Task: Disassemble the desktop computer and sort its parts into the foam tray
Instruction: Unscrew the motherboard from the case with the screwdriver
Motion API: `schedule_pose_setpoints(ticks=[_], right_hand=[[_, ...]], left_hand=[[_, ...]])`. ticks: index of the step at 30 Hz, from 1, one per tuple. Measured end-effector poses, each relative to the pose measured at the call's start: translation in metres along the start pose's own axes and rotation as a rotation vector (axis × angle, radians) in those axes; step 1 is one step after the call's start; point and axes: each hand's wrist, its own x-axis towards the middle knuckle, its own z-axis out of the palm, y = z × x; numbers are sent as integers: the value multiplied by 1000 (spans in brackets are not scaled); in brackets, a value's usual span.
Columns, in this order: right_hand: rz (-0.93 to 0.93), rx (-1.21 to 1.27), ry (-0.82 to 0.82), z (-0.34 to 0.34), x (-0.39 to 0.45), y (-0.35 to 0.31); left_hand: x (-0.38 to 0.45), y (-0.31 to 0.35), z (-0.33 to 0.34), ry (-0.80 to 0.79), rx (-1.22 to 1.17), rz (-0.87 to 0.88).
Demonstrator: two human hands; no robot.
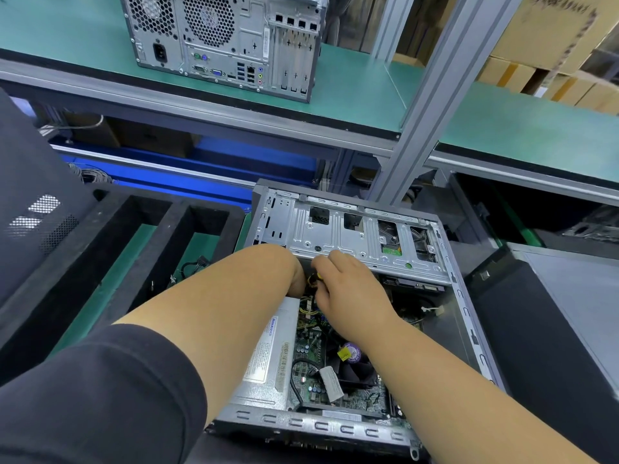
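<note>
An open desktop computer case [469, 316] lies on its side before me, showing its motherboard [315, 356], a black CPU fan [351, 366], a silver power supply [268, 360] and a metal drive cage [351, 236]. Both hands reach in under the drive cage. My right hand [348, 293] pinches a bundle of yellow and black cables [313, 279]. My left hand [294, 272] is mostly hidden behind its own wrist, next to the same cables. The black foam tray [110, 249] stands to the left, with a black cable [194, 266] in one compartment.
A second computer tower [227, 41] stands on the green upper shelf [368, 88]. A grey aluminium post [432, 95] rises just behind the open case. A dark side panel [33, 202] leans at far left, another dark panel [542, 329] lies at right. Cardboard boxes [549, 35] are stacked top right.
</note>
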Motion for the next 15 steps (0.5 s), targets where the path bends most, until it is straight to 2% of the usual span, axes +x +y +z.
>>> schedule_pose_setpoints(ticks=[6,11,15], right_hand=[[26,-15,19,0,0,-1],[19,-11,26,4,2,-1],[-13,-54,-10,8,2,-3]], left_hand=[[-4,0,0,3,27,6],[-7,-2,-1,87,30,9],[-4,1,0,40,18,-2]])
